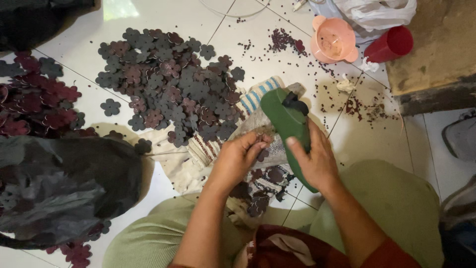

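My right hand [317, 161] grips a green handled tool [287, 126] with a black fitting at its upper end, held over a folded striped cloth [258, 99] on the white tiled floor. My left hand [240, 156] pinches a small dark flower-shaped cutout against the cloth, right beside the tool. More flower cutouts [263, 191] lie on the cloth just below my hands. A big heap of grey and maroon flower-shaped cutouts [163, 82] spreads on the tiles beyond my left hand.
A black plastic bag [64, 183] lies at the left, with maroon cutouts [37, 99] above it. A pink bowl [333, 40] and a red cup [391, 44] stand at the back right amid small punched dots [285, 39]. A wooden ledge [436, 49] rises at the right.
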